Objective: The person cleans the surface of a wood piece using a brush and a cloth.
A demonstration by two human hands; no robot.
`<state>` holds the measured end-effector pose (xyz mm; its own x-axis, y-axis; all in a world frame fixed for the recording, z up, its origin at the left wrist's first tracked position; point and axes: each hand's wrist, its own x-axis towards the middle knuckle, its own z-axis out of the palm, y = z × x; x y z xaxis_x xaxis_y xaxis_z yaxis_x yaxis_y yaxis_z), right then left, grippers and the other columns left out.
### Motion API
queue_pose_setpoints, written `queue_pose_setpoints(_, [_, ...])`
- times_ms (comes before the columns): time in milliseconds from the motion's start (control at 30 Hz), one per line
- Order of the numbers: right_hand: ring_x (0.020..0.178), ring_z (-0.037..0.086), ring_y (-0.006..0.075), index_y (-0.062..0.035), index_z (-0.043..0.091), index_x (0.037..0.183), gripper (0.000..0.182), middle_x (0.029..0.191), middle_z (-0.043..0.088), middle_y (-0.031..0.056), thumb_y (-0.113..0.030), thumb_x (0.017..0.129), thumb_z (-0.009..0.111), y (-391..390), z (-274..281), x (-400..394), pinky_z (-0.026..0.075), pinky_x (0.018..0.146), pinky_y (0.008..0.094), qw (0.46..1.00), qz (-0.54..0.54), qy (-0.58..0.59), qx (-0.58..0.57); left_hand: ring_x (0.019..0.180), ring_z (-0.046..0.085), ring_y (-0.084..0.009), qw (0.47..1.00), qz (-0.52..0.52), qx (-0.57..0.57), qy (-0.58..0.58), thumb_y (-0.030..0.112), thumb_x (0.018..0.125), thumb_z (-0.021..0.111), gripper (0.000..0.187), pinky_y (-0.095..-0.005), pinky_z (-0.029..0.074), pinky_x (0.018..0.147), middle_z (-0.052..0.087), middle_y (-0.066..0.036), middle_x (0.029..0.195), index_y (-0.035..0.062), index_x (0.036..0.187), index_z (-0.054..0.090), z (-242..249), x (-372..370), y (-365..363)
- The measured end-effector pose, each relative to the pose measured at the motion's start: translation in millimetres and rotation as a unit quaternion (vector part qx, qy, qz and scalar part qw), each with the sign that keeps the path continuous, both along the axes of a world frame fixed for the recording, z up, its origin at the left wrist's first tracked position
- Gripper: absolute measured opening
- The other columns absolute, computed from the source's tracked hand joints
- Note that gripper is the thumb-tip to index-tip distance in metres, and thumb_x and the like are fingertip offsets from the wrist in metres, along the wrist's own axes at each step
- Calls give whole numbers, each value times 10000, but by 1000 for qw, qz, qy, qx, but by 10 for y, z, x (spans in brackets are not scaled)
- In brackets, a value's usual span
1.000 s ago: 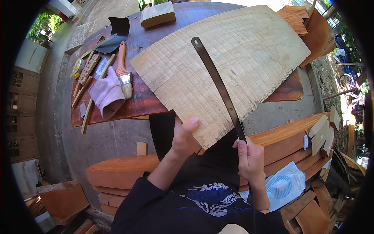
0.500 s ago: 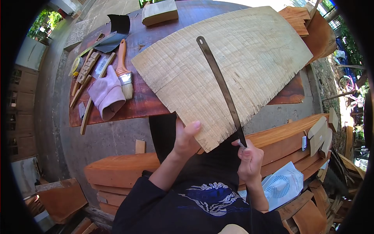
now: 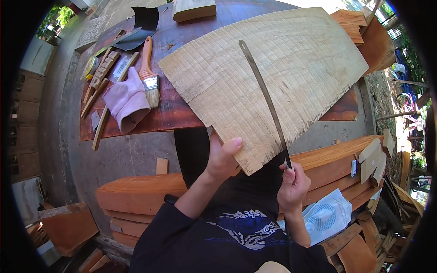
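Observation:
A wide pale wooden board (image 3: 273, 73) with a curved far edge and a splintered near-right edge slants over the table. At the notch in its near-left corner, my left hand (image 3: 223, 157) grips it, thumb on top and fingers mostly hidden beneath. My right hand (image 3: 293, 184) is closed around the near end of a long, narrow, dark metal blade (image 3: 265, 91), which has a slotted hole in its far tip. That blade lies across the board's face and passes over the splintered edge; its held end is hidden in my fist.
On the table (image 3: 182, 119) are a paintbrush (image 3: 149, 75), a pinkish cloth (image 3: 127, 100), wooden strips (image 3: 101, 123), a tape measure (image 3: 91, 67) and a wood block (image 3: 195, 10). Reddish timber (image 3: 141, 193) is stacked nearby, with a plastic bag (image 3: 328, 211) at right.
The view has shifted slightly, moving the board and table a little. The blade has slid slightly right along the splintered edge with my right hand. Both grips stay the same.

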<state>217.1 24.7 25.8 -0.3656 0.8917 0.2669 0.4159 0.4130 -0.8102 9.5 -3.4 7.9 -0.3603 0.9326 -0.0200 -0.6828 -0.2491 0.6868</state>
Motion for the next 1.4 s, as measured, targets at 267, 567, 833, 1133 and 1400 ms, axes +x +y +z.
queue_pose_setpoints(267, [512, 590, 183, 10, 654, 923, 367, 657, 604, 77, -292, 1107, 554, -51, -74, -5, 428, 506, 316, 998, -33, -24, 49, 1293, 617, -353, 1000, 2, -5, 7, 271, 873, 662, 843, -471, 551, 1066, 541, -258, 1403, -78, 1540, 283, -59, 16, -13])
queue_pose_setpoints(567, [530, 614, 187, 7, 649, 887, 349, 671, 635, 85, -243, 1103, 538, -22, 98, 83, 442, 525, 314, 996, 0, -27, -82, 1288, 617, -339, 1000, 3, -9, -3, 235, 860, 671, 827, -467, 551, 1064, 544, -239, 1394, -70, 1530, 294, -47, 3, -25])
queue_pose_setpoints(833, [509, 605, 210, -16, 649, 835, 332, 646, 616, 77, -195, 1093, 543, -145, 253, 90, 436, 512, 334, 995, -86, 47, 10, 1255, 641, -344, 999, 7, 1, -48, 179, 847, 680, 791, -487, 574, 1036, 572, -233, 1345, -86, 1500, 320, 43, 13, -23])
queue_pose_setpoints(1133, [560, 662, 246, -7, 658, 939, 253, 709, 670, 104, -184, 1090, 557, -56, 88, 29, 484, 539, 352, 998, 2, -64, 11, 1300, 617, -357, 1000, -2, 0, 16, 239, 901, 608, 792, -472, 554, 1070, 539, -260, 1412, -81, 1545, 276, -53, -8, -33])
queue_pose_setpoints(1400, [610, 696, 272, 1, 652, 991, 212, 763, 703, 118, -161, 1088, 555, -99, 126, 20, 510, 560, 365, 994, 3, -103, 20, 1302, 617, -352, 1000, 2, 7, 17, 228, 903, 599, 773, -471, 549, 1074, 543, -255, 1404, -81, 1539, 287, -13, 8, -24])
